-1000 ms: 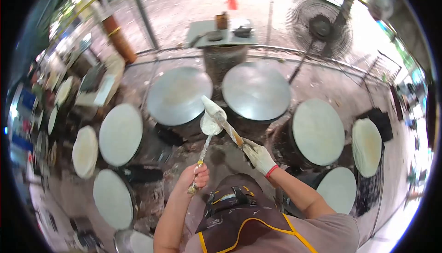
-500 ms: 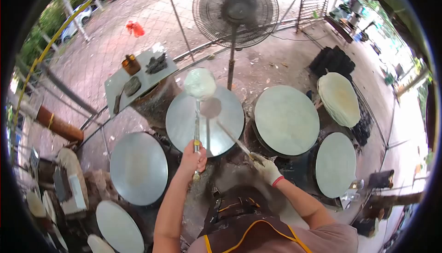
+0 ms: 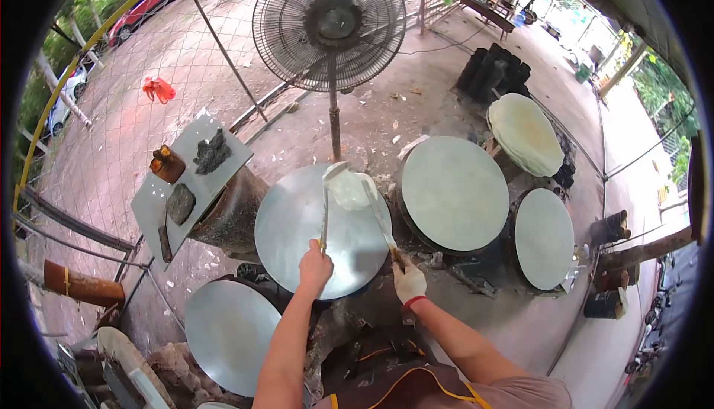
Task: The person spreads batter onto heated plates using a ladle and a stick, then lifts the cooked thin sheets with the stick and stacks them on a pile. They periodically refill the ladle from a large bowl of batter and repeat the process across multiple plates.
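Note:
My bare left hand (image 3: 314,265) grips the handle of a long ladle (image 3: 325,212) whose head rests near the far rim of a round grey griddle (image 3: 297,242). My right hand (image 3: 408,281), in a white glove with a red cuff, holds a long flat spreader stick (image 3: 379,217). Its tip meets a patch of white batter (image 3: 348,189) on the far side of that griddle, next to the ladle head. Both tools reach forward over the griddle surface.
A standing fan (image 3: 329,24) stands behind the griddle. To the right are two batter-covered griddles (image 3: 454,192) (image 3: 544,238) and a stack of finished sheets (image 3: 525,134). A bare griddle (image 3: 230,335) sits at lower left. A small metal table (image 3: 190,178) holds a jar and clumps.
The view swung right. The ladle came down from raised in the air to the griddle, and batter now lies on the plate with the spreader stick against it.

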